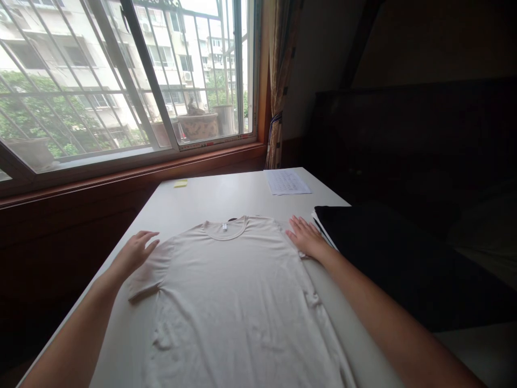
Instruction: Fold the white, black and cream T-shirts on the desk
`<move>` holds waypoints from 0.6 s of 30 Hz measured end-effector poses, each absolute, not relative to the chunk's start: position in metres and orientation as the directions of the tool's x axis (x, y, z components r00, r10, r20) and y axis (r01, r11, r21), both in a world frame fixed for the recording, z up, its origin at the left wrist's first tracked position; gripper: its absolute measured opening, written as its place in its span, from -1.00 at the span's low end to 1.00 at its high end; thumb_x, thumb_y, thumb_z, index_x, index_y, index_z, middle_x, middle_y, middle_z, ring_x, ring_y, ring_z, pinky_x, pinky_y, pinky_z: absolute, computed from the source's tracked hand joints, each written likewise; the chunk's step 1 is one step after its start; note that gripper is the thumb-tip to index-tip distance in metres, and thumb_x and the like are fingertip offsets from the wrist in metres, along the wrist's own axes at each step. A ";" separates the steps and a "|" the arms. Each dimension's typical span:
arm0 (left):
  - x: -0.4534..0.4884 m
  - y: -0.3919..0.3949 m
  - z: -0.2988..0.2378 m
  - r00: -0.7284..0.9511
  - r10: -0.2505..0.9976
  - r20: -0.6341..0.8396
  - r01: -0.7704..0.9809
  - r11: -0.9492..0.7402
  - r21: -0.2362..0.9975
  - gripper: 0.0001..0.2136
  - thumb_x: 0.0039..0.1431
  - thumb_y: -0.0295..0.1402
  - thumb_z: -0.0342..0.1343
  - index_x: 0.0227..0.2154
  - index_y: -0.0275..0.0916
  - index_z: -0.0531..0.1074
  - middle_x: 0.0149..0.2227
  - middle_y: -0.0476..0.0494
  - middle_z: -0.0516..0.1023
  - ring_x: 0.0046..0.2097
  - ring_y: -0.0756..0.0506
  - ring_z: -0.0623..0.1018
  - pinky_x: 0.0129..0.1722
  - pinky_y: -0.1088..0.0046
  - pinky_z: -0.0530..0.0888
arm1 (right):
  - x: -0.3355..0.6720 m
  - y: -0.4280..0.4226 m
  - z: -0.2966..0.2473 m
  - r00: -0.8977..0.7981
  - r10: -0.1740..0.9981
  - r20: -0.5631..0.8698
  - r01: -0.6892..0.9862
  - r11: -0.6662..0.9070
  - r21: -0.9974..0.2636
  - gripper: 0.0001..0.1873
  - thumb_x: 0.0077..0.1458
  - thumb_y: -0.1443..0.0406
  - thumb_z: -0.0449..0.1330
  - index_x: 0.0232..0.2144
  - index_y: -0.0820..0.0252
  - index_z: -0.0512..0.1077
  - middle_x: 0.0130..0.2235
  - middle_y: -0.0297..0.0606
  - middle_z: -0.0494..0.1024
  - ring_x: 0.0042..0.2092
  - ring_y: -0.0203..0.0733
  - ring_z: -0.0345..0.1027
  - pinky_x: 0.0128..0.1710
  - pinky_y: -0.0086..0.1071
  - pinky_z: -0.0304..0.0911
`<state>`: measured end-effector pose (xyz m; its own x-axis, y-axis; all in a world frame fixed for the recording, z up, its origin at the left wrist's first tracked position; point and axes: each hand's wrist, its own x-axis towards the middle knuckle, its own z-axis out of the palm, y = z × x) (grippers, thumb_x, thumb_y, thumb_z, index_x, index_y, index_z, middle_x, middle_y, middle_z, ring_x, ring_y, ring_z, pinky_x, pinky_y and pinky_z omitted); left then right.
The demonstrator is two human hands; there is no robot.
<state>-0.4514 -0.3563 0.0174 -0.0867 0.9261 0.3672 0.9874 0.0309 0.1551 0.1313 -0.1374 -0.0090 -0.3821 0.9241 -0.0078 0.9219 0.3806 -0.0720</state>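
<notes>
A light-coloured T-shirt [238, 291] lies spread on the white table [226, 191], its neckline at the far side with a small white label inside. Soft wrinkles run down its front and along both side edges. Over the left sleeve is my left hand [135, 252], fingers stretched out and thumb apart; whether it touches the cloth I cannot tell. My right hand [306, 237] rests flat with fingers spread at the right sleeve, covering much of it. Neither hand grips anything. The shirt's lower hem is out of view.
A printed sheet of paper [287, 181] lies at the table's far right, and a yellow sticky note [180, 183] at the far left. Dark folded cloth [396, 264] is close by my right forearm. Beyond the table are a barred window [169, 81] and a tied curtain [278, 91].
</notes>
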 end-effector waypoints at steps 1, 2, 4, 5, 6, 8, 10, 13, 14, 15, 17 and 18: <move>-0.435 -0.350 0.020 -0.044 0.933 0.358 0.985 -0.018 0.169 -0.47 0.33 0.03 -0.11 0.06 -0.26 0.51 0.07 -0.35 0.55 0.10 -0.27 0.54 0.18 0.15 0.42 | 0.131 -0.137 -0.007 -0.383 0.924 -0.005 0.922 0.381 -0.070 -0.23 0.37 -0.04 -0.28 0.44 0.25 0.00 0.49 -0.20 -0.08 0.49 -0.04 -0.28 0.44 -0.02 -0.27; -0.418 -0.344 0.021 -0.017 0.938 0.346 0.984 -0.045 0.170 -0.44 0.35 0.04 -0.13 0.09 -0.28 0.49 0.12 -0.36 0.53 0.15 -0.28 0.51 0.21 0.14 0.40 | 0.129 -0.137 -0.006 -0.386 0.922 0.002 0.920 0.385 -0.067 -0.24 0.37 -0.02 -0.26 0.44 0.26 0.03 0.49 -0.18 -0.07 0.49 -0.02 -0.28 0.43 0.00 -0.27; -0.382 -0.331 0.022 0.045 0.954 0.296 0.986 -0.090 0.139 -0.42 0.40 0.03 -0.20 0.17 -0.29 0.44 0.22 -0.34 0.47 0.29 -0.28 0.40 0.30 0.10 0.32 | 0.122 -0.138 -0.002 -0.411 0.911 0.043 0.909 0.413 -0.062 -0.28 0.36 0.05 -0.20 0.42 0.30 0.06 0.48 -0.14 -0.03 0.49 -0.01 -0.26 0.43 0.00 -0.26; -0.364 -0.324 0.022 0.075 0.962 0.263 0.986 -0.110 0.121 -0.43 0.41 0.01 -0.21 0.21 -0.27 0.40 0.26 -0.31 0.44 0.33 -0.27 0.35 0.33 0.08 0.27 | 0.116 -0.139 0.000 -0.431 0.899 0.076 0.898 0.436 -0.066 -0.30 0.36 0.10 -0.19 0.42 0.32 0.08 0.47 -0.11 -0.02 0.48 -0.02 -0.25 0.43 -0.02 -0.26; -0.347 -0.317 0.020 0.101 0.969 0.227 0.986 -0.127 0.105 -0.44 0.43 -0.02 -0.22 0.24 -0.26 0.37 0.29 -0.28 0.41 0.37 -0.26 0.30 0.35 0.06 0.22 | 0.108 -0.141 0.002 -0.455 0.883 0.112 0.882 0.464 -0.078 -0.31 0.35 0.13 -0.18 0.41 0.34 0.09 0.47 -0.09 0.00 0.48 -0.02 -0.23 0.43 -0.04 -0.25; -0.317 -0.302 0.015 0.110 0.979 0.170 0.989 -0.125 0.077 -0.48 0.44 -0.10 -0.21 0.28 -0.27 0.32 0.36 -0.26 0.31 0.41 -0.24 0.23 0.39 0.07 0.15 | 0.086 -0.146 0.005 -0.511 0.842 0.172 0.838 0.532 -0.118 -0.33 0.36 0.17 -0.19 0.40 0.37 0.12 0.45 -0.06 0.06 0.47 -0.03 -0.16 0.43 -0.09 -0.22; -0.295 -0.287 0.008 0.087 0.987 0.139 0.993 -0.097 0.071 -0.48 0.44 -0.16 -0.18 0.29 -0.34 0.29 0.39 -0.33 0.22 0.42 -0.25 0.19 0.40 0.10 0.13 | 0.060 -0.154 0.007 -0.570 0.798 0.198 0.783 0.600 -0.164 -0.35 0.36 0.19 -0.18 0.39 0.38 0.15 0.43 -0.04 0.11 0.45 -0.04 -0.10 0.42 -0.12 -0.18; -0.279 -0.272 -0.002 0.047 0.991 0.127 0.995 -0.057 0.078 -0.46 0.44 -0.15 -0.18 0.32 -0.39 0.24 0.41 -0.40 0.16 0.44 -0.27 0.14 0.39 0.09 0.12 | 0.020 -0.166 0.009 -0.658 0.730 0.186 0.698 0.683 -0.214 -0.35 0.38 0.15 -0.16 0.39 0.37 0.14 0.43 -0.04 0.12 0.45 -0.03 -0.10 0.43 -0.12 -0.18; -0.277 -0.269 -0.004 0.033 0.992 0.125 0.996 -0.044 0.082 -0.44 0.45 -0.13 -0.19 0.34 -0.38 0.22 0.42 -0.39 0.14 0.45 -0.28 0.13 0.39 0.08 0.11 | 0.009 -0.169 0.010 -0.680 0.713 0.167 0.678 0.700 -0.227 -0.33 0.39 0.13 -0.16 0.40 0.37 0.13 0.44 -0.04 0.10 0.46 -0.03 -0.12 0.43 -0.12 -0.19; -0.277 -0.267 -0.005 0.021 0.992 0.123 0.996 -0.032 0.085 -0.44 0.46 -0.11 -0.22 0.36 -0.35 0.19 0.43 -0.36 0.11 0.45 -0.28 0.10 0.40 0.07 0.09 | 0.000 -0.170 0.010 -0.698 0.702 0.143 0.665 0.708 -0.237 -0.32 0.39 0.11 -0.16 0.40 0.38 0.11 0.45 -0.04 0.07 0.46 -0.02 -0.14 0.43 -0.13 -0.21; -0.280 -0.268 -0.006 0.007 0.993 0.118 0.996 -0.017 0.092 -0.44 0.47 -0.09 -0.26 0.39 -0.26 0.14 0.46 -0.27 0.06 0.47 -0.25 0.06 0.41 0.07 0.06 | -0.013 -0.172 0.009 -0.710 0.699 0.087 0.663 0.705 -0.252 -0.29 0.39 0.07 -0.16 0.41 0.39 0.07 0.47 -0.04 0.00 0.47 -0.03 -0.19 0.44 -0.14 -0.25; -0.283 -0.269 -0.006 0.004 0.994 0.113 0.995 -0.015 0.096 -0.44 0.47 -0.07 -0.28 0.40 -0.21 0.13 0.47 -0.21 0.04 0.47 -0.23 0.04 0.41 0.08 0.05 | -0.018 -0.171 0.008 -0.707 0.705 0.064 0.670 0.696 -0.258 -0.27 0.39 0.06 -0.16 0.42 0.39 0.05 0.48 -0.05 -0.04 0.48 -0.03 -0.22 0.44 -0.14 -0.29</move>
<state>-0.2827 -0.2686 -0.0063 0.0038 0.9936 0.1133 0.9953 -0.0148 0.0960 -0.0175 -0.1709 0.0081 -0.7068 0.7045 0.0638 0.6704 0.6959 -0.2576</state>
